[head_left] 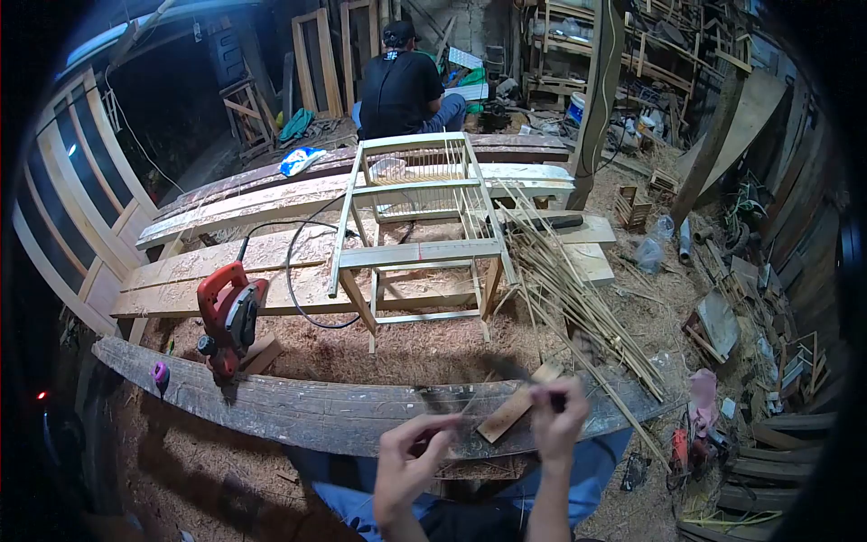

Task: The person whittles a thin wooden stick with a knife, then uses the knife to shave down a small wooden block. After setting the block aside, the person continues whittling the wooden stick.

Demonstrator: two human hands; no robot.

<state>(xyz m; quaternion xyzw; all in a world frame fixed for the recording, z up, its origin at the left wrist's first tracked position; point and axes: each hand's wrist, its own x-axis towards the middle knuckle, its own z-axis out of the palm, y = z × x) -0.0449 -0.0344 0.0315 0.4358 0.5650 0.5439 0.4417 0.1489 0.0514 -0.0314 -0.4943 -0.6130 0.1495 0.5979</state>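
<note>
My left hand (417,454) is closed in a pinch in front of the plank bench, with a thin bamboo stick (468,405) poking up from the fingertips. To its right, my right hand (558,417) is wrapped round a knife (506,367); its dark blade points up and left and is smeared by motion. Between the hands a short wood block (517,411) lies tilted on the bench plank (361,412). Beyond them stands a slatted wooden frame (420,254) with thin rods across its far part. A heap of thin bamboo sticks (587,298) leans beside it at the right.
A red electric planer (228,318) rests at the left with its cable running back. Near it is a purple roll (161,372). Shavings cover the boards (208,271) and floor. Behind the frame a person (397,95) sits facing away. A post (598,108) rises at the right.
</note>
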